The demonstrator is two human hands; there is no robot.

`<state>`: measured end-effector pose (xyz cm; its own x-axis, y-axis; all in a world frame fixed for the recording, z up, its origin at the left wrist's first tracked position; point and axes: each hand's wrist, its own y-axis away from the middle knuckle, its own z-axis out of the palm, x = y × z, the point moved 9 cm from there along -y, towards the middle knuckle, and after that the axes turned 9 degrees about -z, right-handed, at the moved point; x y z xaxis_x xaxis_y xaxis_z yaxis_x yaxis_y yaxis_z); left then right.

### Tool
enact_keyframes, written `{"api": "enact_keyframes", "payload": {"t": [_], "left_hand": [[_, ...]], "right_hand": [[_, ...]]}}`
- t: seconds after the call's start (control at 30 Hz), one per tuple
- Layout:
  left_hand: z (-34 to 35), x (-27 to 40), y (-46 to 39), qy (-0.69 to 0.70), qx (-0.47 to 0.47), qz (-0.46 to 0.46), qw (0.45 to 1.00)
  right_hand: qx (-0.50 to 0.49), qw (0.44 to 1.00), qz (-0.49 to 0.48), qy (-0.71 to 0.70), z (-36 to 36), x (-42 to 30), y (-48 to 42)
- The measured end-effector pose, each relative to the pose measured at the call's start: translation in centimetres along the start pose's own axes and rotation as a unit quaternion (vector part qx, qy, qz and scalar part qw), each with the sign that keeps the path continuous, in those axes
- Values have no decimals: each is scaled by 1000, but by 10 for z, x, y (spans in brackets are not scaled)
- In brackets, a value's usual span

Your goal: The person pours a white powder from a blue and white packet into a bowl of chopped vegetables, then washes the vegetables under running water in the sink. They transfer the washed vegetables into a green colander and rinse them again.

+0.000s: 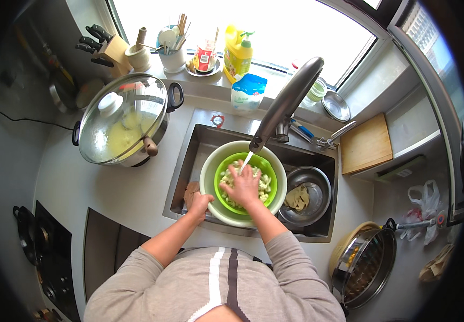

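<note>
My right hand (245,186) lies with spread fingers on pale cauliflower pieces (265,187) in a green plastic colander (217,181). That colander sits inside a larger white basin (206,171) over the steel sink. Water runs from the faucet (286,104) onto the pieces beside my right fingers. My left hand (199,202) grips the basin's left rim; its fingers are partly hidden below the rim. To the right, a steel bowl (318,195) in the sink holds a beige, crumpled piece (297,198), whose kind I cannot tell. A brownish thing lies behind my left hand.
A lidded electric pot (125,120) stands left of the sink. On the sill are a knife block (115,52), a mortar (138,58), a utensil holder (172,58) and a yellow pump bottle (238,54). A wooden cutting board (367,143) leans right; a steel pan (365,267) stands lower right.
</note>
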<state>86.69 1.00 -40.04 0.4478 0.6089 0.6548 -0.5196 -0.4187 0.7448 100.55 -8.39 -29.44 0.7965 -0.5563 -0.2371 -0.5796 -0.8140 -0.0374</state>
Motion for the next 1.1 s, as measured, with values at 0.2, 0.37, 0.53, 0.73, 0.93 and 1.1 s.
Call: {"api": "enact_keyframes", "payload": {"t": [0.2,0.37,0.53,0.73,0.93,1.1], "left_hand": [[-5,50,27,30,-57,5,998],[15,38,31,10,-3,15,1000],[-1,53,52,97,-46,-12,994],[7,41,44,86,1,13,996],[-9,36,46,88,-32,-18,995],[6,48,62,33,-14,23,999]], "right_hand": [[-82,990,-115,13,-29,1,14],[67,996,-56,-16,-43,-19,-15],[-55,982,-176,39,-41,-13,16],[57,994,-51,-78,-49,2,0],[77,987,-62,-127,-69,6,2],[-23,961,89,-261,-34,31,-6]]}}
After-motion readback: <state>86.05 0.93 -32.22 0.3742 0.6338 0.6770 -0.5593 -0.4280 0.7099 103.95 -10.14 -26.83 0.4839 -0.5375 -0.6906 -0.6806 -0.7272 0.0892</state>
